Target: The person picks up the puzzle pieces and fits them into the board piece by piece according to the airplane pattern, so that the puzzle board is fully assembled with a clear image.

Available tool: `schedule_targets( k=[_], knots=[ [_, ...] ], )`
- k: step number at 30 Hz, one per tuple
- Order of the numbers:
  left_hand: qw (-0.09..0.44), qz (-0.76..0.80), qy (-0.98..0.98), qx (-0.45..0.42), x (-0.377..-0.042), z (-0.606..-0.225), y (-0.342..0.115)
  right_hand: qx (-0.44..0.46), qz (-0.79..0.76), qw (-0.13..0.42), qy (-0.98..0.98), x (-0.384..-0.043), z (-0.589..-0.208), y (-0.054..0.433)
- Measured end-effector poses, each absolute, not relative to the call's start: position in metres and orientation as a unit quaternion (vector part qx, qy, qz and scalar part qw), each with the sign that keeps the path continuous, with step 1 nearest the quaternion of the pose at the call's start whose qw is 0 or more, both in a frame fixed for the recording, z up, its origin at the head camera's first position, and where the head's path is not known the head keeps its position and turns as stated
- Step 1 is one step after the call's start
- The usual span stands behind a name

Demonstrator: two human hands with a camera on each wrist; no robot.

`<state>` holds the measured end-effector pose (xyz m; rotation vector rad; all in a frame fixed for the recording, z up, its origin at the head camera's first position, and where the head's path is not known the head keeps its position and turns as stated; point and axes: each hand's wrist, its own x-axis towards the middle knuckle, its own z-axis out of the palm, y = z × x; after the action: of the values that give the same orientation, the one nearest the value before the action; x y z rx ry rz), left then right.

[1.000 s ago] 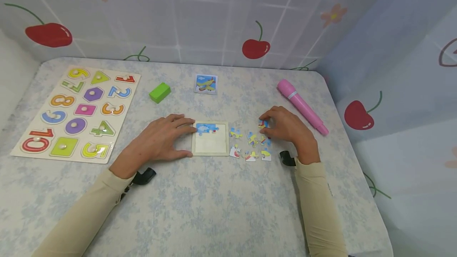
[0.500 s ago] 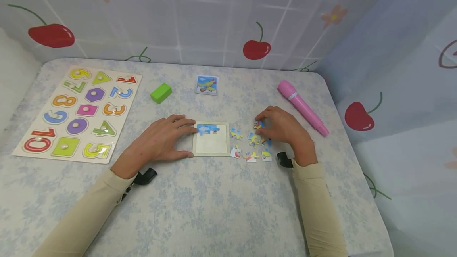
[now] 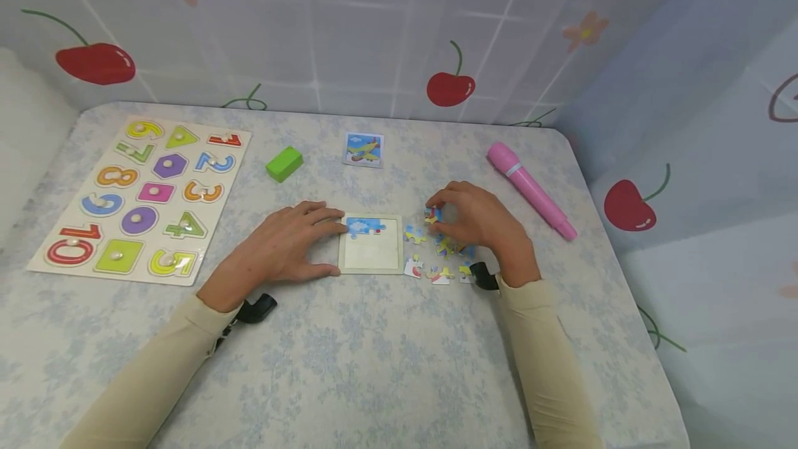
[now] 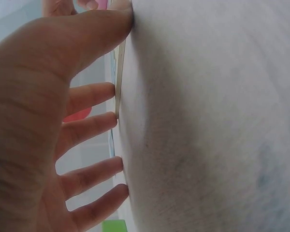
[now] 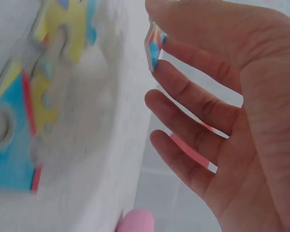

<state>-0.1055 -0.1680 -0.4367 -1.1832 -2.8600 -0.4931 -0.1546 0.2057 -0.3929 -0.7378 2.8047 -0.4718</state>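
My right hand (image 3: 476, 217) pinches a jigsaw piece (image 3: 432, 215) between thumb and fingers, above the loose pieces. In the right wrist view, the piece (image 5: 155, 46) shows blue, red and yellow and stands on edge. My left hand (image 3: 287, 241) rests at the left side of a small pale puzzle tray (image 3: 374, 272), fingers spread, fingertips and thumb at its edge. Joined blue sky pieces (image 3: 366, 226) lie along the tray's top. Several loose jigsaw pieces (image 3: 413, 267) lie right of the tray, some partly hidden under my right hand.
Behind the tray lies an airplane picture card (image 3: 364, 150), with a green block (image 3: 284, 163) to its left. A number-and-shape board (image 3: 140, 203) covers the table's left part. A pink microphone-shaped toy (image 3: 532, 190) lies beyond my right hand.
My right hand has moved left toward the tray, carrying the pinched jigsaw piece. My left hand stays at the tray's edge; the whole view has shifted slightly.
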Motion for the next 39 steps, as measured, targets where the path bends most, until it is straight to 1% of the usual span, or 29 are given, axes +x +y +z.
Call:
schedule_targets(
  k=[8,14,20,39],
  knots=[
    [0.002,-0.154,-0.914,-0.376,-0.105,-0.436,-0.168,-0.275,-0.189,0.113,0.936,-0.158,-0.398,0.186],
    [0.002,-0.151,-0.914,-0.376,-0.105,-0.436,-0.168,-0.295,-0.187,0.102,0.931,-0.157,-0.405,0.173],
    [0.006,-0.148,-0.915,-0.375,-0.106,-0.437,-0.168,-0.314,-0.18,0.105,0.926,-0.157,-0.408,0.162],
    [-0.008,-0.148,-0.916,-0.372,-0.107,-0.436,-0.168,-0.351,-0.146,0.078,0.922,-0.151,-0.416,0.142]
  ],
)
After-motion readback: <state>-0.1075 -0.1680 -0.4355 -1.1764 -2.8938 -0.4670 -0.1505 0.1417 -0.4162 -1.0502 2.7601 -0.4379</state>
